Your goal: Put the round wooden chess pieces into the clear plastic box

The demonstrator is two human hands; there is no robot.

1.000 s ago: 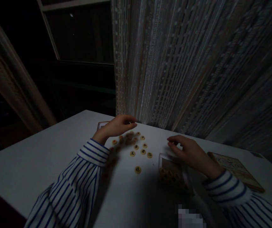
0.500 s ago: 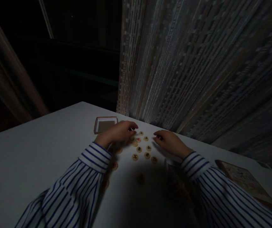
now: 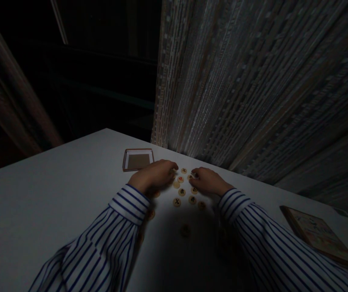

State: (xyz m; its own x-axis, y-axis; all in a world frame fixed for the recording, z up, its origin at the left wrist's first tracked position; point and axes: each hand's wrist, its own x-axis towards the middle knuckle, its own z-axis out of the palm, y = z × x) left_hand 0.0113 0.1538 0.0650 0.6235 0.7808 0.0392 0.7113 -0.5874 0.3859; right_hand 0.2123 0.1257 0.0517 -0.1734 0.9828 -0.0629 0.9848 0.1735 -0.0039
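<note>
Several round wooden pieces with dark or red characters lie on the white table, among them one marked with an X-like sign [image 3: 176, 202] and a red-marked one [image 3: 180, 179]. A plain piece [image 3: 176, 185] shows no character. My left hand [image 3: 159, 174] is at the left of the group, fingers curled and apart, over a pale piece partly hidden at its fingertips. At the right, my right hand [image 3: 207, 180] has its thumb and finger apart around a dark-marked piece [image 3: 190, 177] at the group's edge. Other pieces lie in shadow beside my left sleeve.
An open shallow box part [image 3: 125, 161] lies behind my left hand. A flat box with a picture lid [image 3: 322, 235] rests at the right. The white table [image 3: 55, 182] meets a hanging curtain [image 3: 222, 81] at the back. Dark objects under my right forearm are unclear.
My right hand has moved left and come down to the pieces at the group's right edge. My left hand has shifted slightly, and the whole view has moved a little.
</note>
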